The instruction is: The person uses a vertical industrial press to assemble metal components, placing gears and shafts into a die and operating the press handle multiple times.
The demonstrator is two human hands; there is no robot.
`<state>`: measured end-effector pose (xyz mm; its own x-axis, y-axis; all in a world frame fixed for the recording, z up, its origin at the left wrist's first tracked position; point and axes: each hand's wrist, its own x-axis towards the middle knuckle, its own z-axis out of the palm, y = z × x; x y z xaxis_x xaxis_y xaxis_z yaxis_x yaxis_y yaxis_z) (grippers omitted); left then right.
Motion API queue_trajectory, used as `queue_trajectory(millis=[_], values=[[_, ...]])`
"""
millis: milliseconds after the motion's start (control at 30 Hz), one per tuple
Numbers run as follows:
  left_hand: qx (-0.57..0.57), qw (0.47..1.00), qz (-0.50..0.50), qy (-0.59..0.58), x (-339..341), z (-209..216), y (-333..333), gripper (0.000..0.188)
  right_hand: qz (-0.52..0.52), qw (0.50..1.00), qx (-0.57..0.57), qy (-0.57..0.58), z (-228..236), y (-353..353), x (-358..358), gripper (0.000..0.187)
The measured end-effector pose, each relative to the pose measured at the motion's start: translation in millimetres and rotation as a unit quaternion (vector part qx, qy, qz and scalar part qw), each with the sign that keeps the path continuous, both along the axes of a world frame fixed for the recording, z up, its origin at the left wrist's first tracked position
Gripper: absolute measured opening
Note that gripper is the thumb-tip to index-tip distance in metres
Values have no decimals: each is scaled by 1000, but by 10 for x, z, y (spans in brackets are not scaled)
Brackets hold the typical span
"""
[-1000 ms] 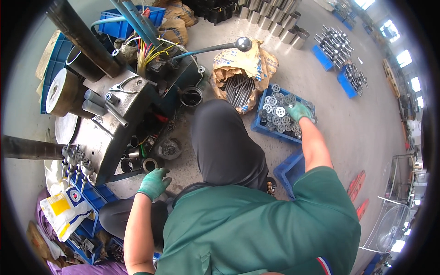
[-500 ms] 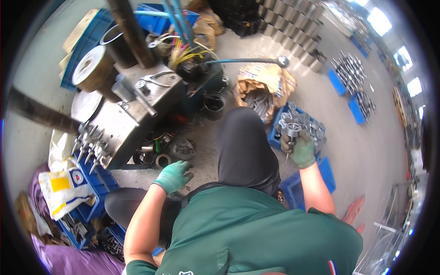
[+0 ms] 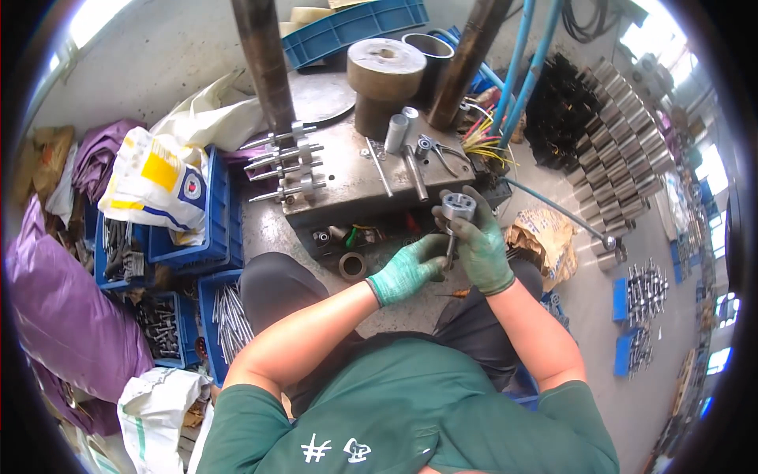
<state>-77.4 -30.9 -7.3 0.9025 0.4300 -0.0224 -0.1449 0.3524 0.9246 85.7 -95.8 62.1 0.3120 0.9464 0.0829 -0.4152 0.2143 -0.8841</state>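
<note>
In front of the bench, my gloved right hand [image 3: 483,253] grips a metal part with a round, holed head [image 3: 459,207] and a thin shaft pointing down. My gloved left hand [image 3: 407,272] has its fingers bent around the shaft's lower end, partly hiding it. Beyond my hands, the steel bench [image 3: 339,201] bears short metal cylinders [image 3: 396,134], a thick rod [image 3: 414,174], a thinner rod [image 3: 379,167] and pliers [image 3: 444,155]. Several flanged shafts [image 3: 288,170] lie in a row at the bench's left end.
A heavy round block [image 3: 385,71] and upright posts [image 3: 264,63] stand on the bench. Blue crates [image 3: 217,213] and a purple sack [image 3: 71,308] crowd the left. A paper sack [image 3: 545,241] and stacked metal tubes [image 3: 620,142] are at the right, near a long blue lever [image 3: 553,204].
My view has swung left toward the bench. My right hand has brought the metal part from beside the right-hand crate to before my body, where my left hand now meets it.
</note>
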Motion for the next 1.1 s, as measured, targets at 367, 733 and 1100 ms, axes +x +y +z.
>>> queue_trajectory(millis=[367,733,1100], values=[[135,981,132,52,110,146,374,43,36,978,-46,-200,333,653,-154,58],[78,981,70,163,235,-5,192,48,-23,979,51,-196,737,1120,81,58],[-168,970,28,172,473,-471,101,32,-101,769,13,-631,1422,2269,736,69]])
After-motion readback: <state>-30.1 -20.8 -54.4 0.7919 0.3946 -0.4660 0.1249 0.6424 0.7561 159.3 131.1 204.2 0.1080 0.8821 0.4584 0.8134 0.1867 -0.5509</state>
